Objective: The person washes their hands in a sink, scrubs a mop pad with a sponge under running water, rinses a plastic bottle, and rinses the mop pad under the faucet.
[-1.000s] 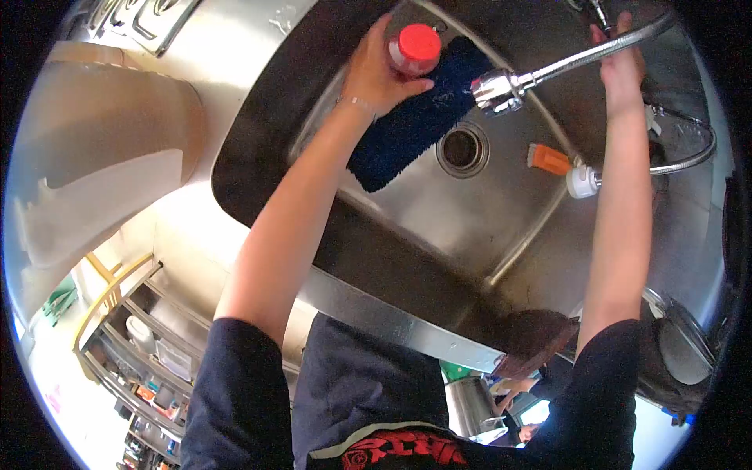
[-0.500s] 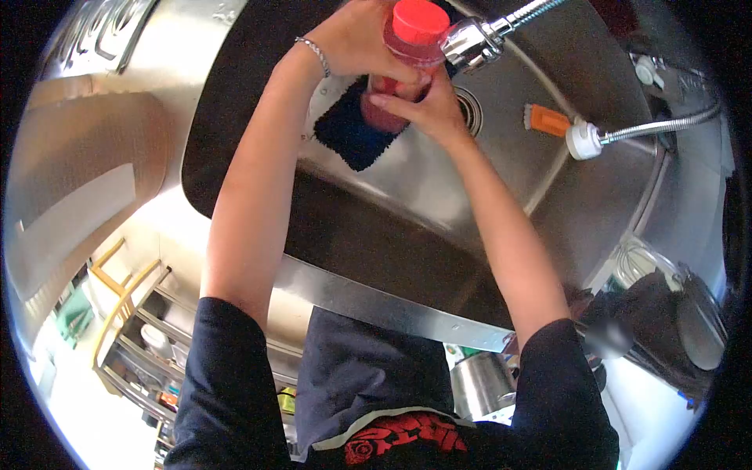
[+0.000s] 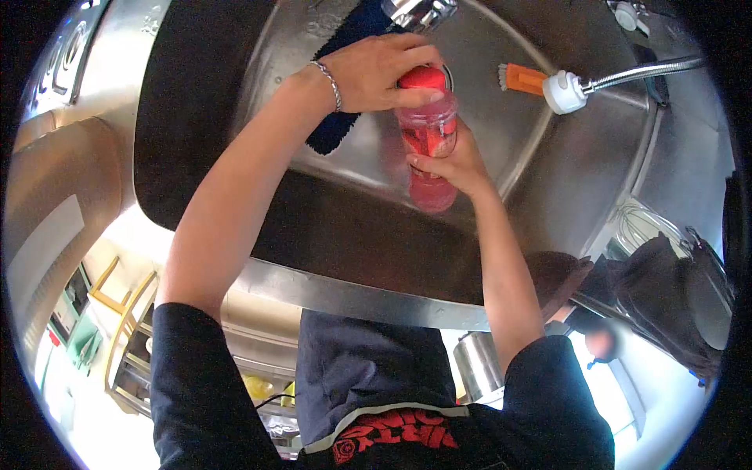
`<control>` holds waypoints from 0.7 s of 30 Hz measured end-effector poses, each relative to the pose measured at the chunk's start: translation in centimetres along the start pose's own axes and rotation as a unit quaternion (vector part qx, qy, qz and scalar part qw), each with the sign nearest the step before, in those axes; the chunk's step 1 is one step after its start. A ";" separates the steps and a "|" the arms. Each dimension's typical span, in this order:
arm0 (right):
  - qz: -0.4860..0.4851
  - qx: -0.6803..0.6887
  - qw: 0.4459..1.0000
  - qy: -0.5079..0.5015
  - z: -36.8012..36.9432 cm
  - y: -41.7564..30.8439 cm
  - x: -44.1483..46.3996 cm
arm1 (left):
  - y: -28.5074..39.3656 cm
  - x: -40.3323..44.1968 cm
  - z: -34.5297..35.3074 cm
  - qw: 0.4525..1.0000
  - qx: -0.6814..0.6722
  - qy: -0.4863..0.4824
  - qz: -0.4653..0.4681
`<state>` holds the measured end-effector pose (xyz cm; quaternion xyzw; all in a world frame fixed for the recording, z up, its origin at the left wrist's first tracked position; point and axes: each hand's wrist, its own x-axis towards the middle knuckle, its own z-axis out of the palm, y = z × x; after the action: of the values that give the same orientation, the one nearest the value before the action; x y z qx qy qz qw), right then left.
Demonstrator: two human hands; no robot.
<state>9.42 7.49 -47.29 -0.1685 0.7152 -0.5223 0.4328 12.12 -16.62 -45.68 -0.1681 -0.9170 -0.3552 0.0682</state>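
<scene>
The right grip [image 3: 462, 163] is closed round the body of the bottle [image 3: 431, 188], and the left grip [image 3: 368, 74] is closed on the red cap [image 3: 423, 79] at its top. The cap sits on the neck; whether it is loosened or tight cannot be told. Both grips are over the sink [image 3: 337, 227]. Beyond the left grip lie a dark cloth [image 3: 338, 131] and the tap [image 3: 419, 12]; well to the right grip's right is an orange brush [image 3: 525, 79], just beside a white nozzle [image 3: 563, 92].

The cap [image 3: 423, 77] is red, and the bottle [image 3: 432, 188] is pink. The brush [image 3: 525, 79] is orange. The cloth [image 3: 332, 135] is dark blue.
</scene>
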 end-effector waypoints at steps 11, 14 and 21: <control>-0.068 -0.284 0.947 0.135 0.8 -0.9 0.5 | -0.2 -0.3 0.2 0.907 0.155 -0.256 -0.296; -0.100 -0.240 0.954 0.150 0.8 -0.7 0.8 | 1.2 -0.1 -4.4 0.943 0.132 -0.161 -0.261; -0.100 -0.259 0.952 0.130 2.1 -1.6 0.9 | 4.0 1.4 -7.4 0.937 -0.068 -0.240 -0.245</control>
<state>10.25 4.94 -46.46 -0.2758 0.8554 -0.3772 0.2234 12.25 -18.43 -37.35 -0.0226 -0.8926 -0.3716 -0.2543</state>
